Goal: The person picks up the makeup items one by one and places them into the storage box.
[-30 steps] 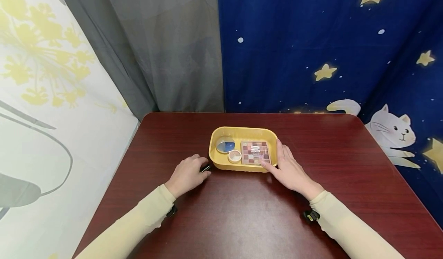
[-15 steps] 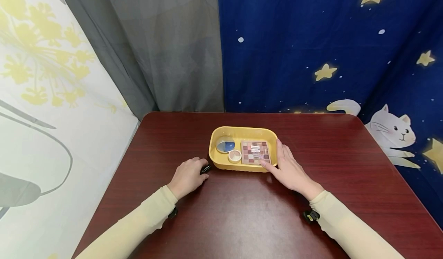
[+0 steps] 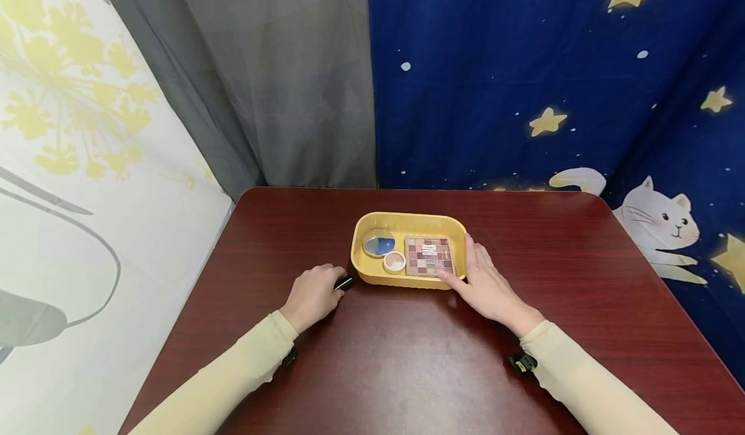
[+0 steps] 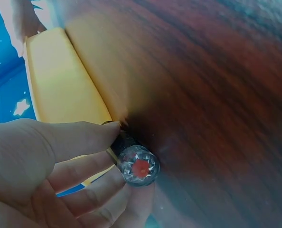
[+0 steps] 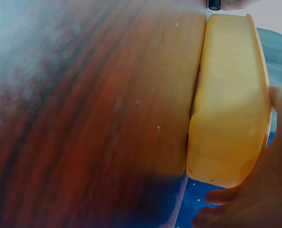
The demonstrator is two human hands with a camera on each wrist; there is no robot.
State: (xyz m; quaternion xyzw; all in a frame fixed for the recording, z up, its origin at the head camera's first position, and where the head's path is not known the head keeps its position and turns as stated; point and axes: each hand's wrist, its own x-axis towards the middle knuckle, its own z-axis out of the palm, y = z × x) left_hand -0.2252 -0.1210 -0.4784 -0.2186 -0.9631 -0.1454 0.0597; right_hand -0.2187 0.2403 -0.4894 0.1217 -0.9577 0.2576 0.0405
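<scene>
A small black cosmetic tube (image 4: 125,142) is pinched in my left hand (image 3: 312,297), thumb on one side and curled fingers on the other. Its clear faceted end, red at the centre, faces the left wrist camera. Just right of this hand is the yellow basket (image 3: 401,281) on the table. My right hand (image 3: 491,289) holds the basket's near right corner, thumb over the rim and fingers along the outside. Inside lie an eyeshadow palette (image 3: 429,257), a small round compact (image 3: 394,262) and a round clear-and-blue item (image 3: 379,244) whose kind I cannot tell.
The dark red wooden table (image 3: 407,364) extends around the basket. A grey curtain (image 3: 302,99) and a blue starry curtain (image 3: 495,79) hang behind its far edge. A patterned white panel (image 3: 145,228) borders the left side.
My left hand has shifted slightly left, away from the basket, and its fingers have drawn in, so more of the black tube shows. The right hand and the basket have stayed in place.
</scene>
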